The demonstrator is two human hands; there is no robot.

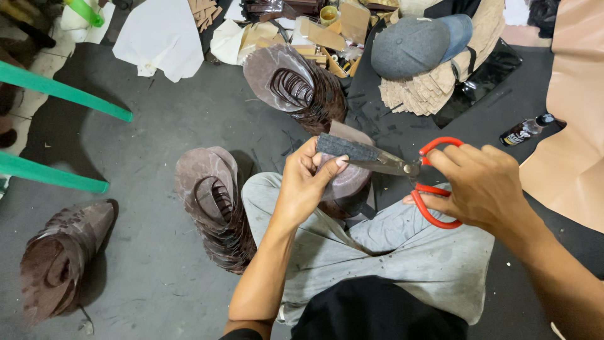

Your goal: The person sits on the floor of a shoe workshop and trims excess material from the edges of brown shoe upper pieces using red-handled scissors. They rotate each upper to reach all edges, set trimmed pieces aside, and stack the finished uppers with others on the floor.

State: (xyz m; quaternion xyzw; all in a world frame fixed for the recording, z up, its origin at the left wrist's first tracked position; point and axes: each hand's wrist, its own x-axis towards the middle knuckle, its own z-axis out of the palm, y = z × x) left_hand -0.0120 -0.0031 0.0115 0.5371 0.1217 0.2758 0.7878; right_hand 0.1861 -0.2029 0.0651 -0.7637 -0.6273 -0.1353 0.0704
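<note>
Black shirt (377, 311) and grey trouser knees (390, 245) fill the bottom edge, closest to the lens. Left hand (306, 186): fingers clenched on a brown curved leather piece (349, 182), thumb pressing its dark grey top strip (346, 147); piece held upright above the knees. Right hand (481, 186): fingers through the red handles of the scissors (415, 171), gripping them; blades closed or nearly so, tips at the grey strip, touching the piece.

Outward from hands: stack of same brown cut pieces (217, 208) just beside the left knee on the grey floor (157, 132); second stack (296, 88) beyond the hands; third (60, 255) well apart, far left. Grey cap (418, 44) resting on a pile of tan cut shapes (434, 88), upper right. Small dark bottle (525, 129) lying on the floor near a tan leather sheet (576, 113) at right edge. Green chair legs (56, 88) at left. White sheet (160, 38) top left.
</note>
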